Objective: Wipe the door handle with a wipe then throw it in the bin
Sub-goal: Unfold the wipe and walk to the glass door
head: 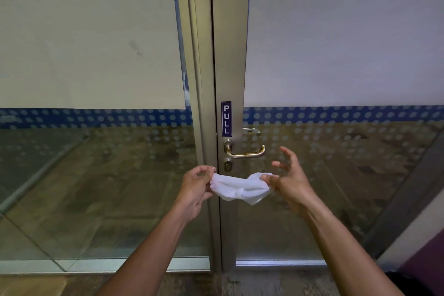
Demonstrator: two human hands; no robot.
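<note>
A white wipe (240, 188) is stretched between both hands, just below the door handle. My left hand (195, 187) pinches its left end with thumb and fingers. My right hand (288, 179) pinches its right end with thumb and forefinger, the other fingers spread apart. The metal lever door handle (247, 151) sits on the aluminium door frame (230, 55), under a blue PULL sign (226, 118) and above a keyhole (227, 166). The wipe hangs a little below the handle and does not touch it. No bin is in view.
Frosted glass panels with a blue dotted band (96, 118) stand on both sides of the frame. Through the lower glass a patterned floor shows. A dark purple surface (422, 259) is at the lower right corner.
</note>
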